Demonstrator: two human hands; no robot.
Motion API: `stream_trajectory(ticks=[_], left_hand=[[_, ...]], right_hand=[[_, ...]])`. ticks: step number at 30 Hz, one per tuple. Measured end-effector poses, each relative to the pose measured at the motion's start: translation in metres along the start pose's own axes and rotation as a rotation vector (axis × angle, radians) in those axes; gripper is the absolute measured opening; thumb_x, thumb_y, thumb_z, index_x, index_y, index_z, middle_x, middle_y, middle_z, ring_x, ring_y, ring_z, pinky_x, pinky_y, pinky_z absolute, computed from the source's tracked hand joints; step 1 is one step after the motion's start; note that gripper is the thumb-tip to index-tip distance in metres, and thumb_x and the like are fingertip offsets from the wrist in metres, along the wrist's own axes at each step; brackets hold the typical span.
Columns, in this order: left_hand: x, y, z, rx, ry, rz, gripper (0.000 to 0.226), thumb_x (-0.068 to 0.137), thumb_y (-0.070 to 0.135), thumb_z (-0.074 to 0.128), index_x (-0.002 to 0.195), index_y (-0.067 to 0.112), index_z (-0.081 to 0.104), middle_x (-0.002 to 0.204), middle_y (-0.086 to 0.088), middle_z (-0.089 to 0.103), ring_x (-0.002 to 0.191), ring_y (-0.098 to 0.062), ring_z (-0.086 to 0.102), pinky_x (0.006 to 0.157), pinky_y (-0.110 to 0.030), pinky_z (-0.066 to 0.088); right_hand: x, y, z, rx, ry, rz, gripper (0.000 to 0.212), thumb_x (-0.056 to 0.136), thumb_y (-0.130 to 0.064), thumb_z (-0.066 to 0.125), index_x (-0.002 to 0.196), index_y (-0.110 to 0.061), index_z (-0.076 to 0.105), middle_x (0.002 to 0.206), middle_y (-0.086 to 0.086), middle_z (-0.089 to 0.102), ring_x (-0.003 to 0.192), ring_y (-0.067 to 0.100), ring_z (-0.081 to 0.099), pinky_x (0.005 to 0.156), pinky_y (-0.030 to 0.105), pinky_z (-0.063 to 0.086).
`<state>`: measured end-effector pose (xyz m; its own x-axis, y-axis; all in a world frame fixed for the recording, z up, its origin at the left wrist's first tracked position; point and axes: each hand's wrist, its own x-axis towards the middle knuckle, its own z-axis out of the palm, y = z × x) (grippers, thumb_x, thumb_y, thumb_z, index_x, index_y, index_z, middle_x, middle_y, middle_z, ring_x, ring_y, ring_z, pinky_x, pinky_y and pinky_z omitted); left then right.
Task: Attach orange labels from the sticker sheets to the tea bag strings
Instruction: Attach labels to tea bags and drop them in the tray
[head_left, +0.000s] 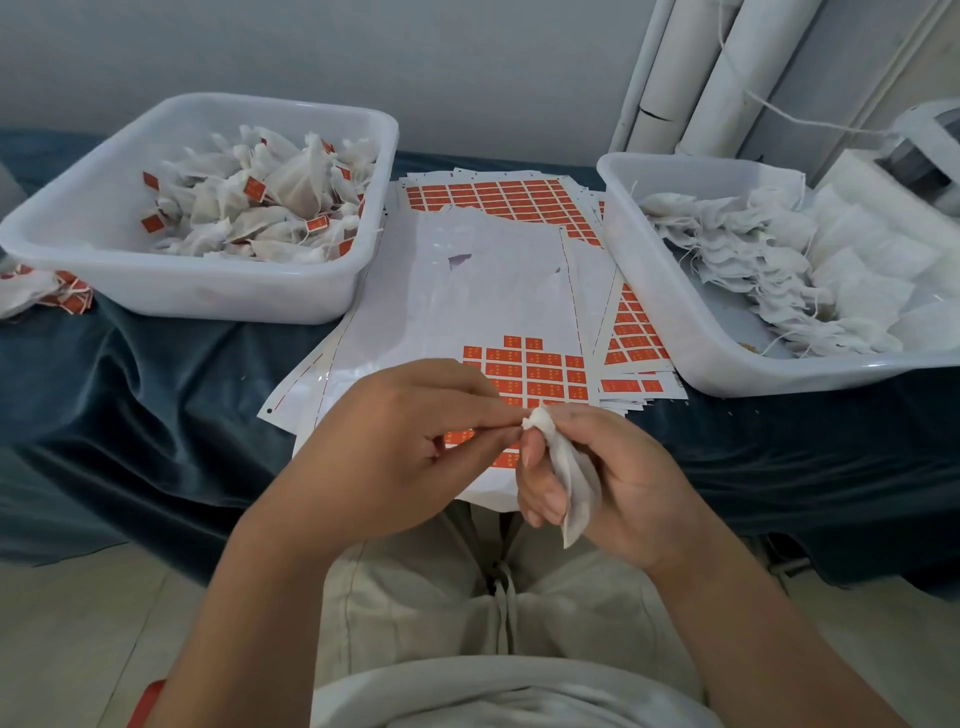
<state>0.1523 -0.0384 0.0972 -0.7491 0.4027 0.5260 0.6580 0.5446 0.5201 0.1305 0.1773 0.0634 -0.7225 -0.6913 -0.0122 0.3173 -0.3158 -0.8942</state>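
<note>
Head view: both hands meet above the lap, the right hand (613, 483) with fingers curled round the body of a white mesh tea bag (569, 483), the left hand (395, 447) pinching its gathered top, over the near edge of a white sticker sheet of orange rectangular labels (467, 291) on the blue-draped counter (156, 389).

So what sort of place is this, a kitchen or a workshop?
Probably a hand-packing workstation, not a kitchen: one white tub of labelled tea bags, another tub of unlabelled ones, and orange sticker sheets spread between them.
</note>
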Motion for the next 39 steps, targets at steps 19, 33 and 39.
stream_trajectory(ticks=[19, 33, 39], left_hand=[[0.002, -0.002, 0.018, -0.007, 0.079, -0.158, 0.022, 0.092, 0.039, 0.060, 0.083, 0.026, 0.075, 0.073, 0.017, 0.064, 0.068, -0.006, 0.059, 0.058, -0.018, 0.045], [-0.007, -0.026, 0.044, -0.779, -0.152, -0.370, 0.018, 0.092, 0.026, 0.059, 0.086, 0.022, 0.075, 0.071, 0.016, 0.062, 0.062, -0.002, 0.050, 0.062, -0.016, 0.042], [-0.006, -0.023, 0.043, -0.943, -0.204, -0.476, 0.012, 0.086, 0.031, 0.070, 0.078, 0.027, 0.079, 0.059, 0.014, 0.054, 0.053, -0.004, 0.041, 0.053, -0.016, 0.036]], right_hand=[[0.000, -0.007, -0.002, 0.032, 0.054, 0.165, 0.043, 0.109, -0.033, 0.042, 0.096, -0.014, 0.079, 0.068, 0.003, 0.067, 0.060, 0.012, 0.062, 0.064, 0.029, 0.055], [0.000, 0.001, -0.020, 0.248, -0.171, 0.326, 0.027, 0.107, -0.033, 0.057, 0.101, -0.012, 0.072, 0.071, -0.003, 0.071, 0.054, 0.004, 0.066, 0.057, 0.019, 0.053], [0.003, 0.007, -0.017, 0.420, -0.203, 0.366, 0.029, 0.108, -0.026, 0.054, 0.093, -0.011, 0.073, 0.066, -0.004, 0.073, 0.053, 0.005, 0.068, 0.060, 0.018, 0.057]])
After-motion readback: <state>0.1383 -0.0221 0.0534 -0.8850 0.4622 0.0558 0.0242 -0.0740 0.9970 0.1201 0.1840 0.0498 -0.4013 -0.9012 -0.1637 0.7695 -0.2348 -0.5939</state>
